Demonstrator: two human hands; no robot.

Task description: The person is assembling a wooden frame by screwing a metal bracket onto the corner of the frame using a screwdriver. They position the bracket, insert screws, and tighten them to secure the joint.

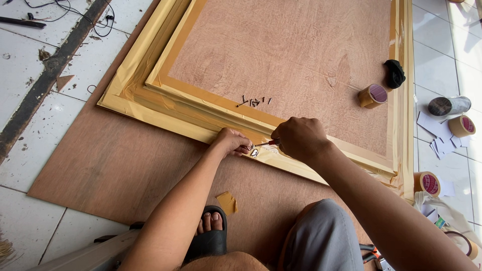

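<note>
While the near edge of a large frame point(150, 108) wrapped in tan tape is being worked on, a small screwdriver point(266, 143) with a red handle is held in the closed fingers of the right hand point(300, 139), its thin metal shaft pointing left toward the left hand point(232, 142). The fingers of the left hand are curled together and pressed down on the frame's front rail, just beside a small shiny metal fitting point(254, 152) that lies on the tape; whether anything is pinched between them cannot be told. A plywood backing panel point(281, 55) is enclosed by the frame, and a loose scatter of small screws point(255, 102) is seen on it near its near edge. Toward the panel's right edge a roll of brown tape point(372, 96) and a crumpled black cloth point(394, 73) are set. The whole frame is laid on a wider plywood sheet point(110, 165) over a white tiled floor point(20, 170). Further tape rolls point(427, 183) and white paper scraps point(438, 135) are found on the tiles beyond the frame's right side, and a sandalled foot point(211, 232) is planted on the sheet's near edge.
</note>
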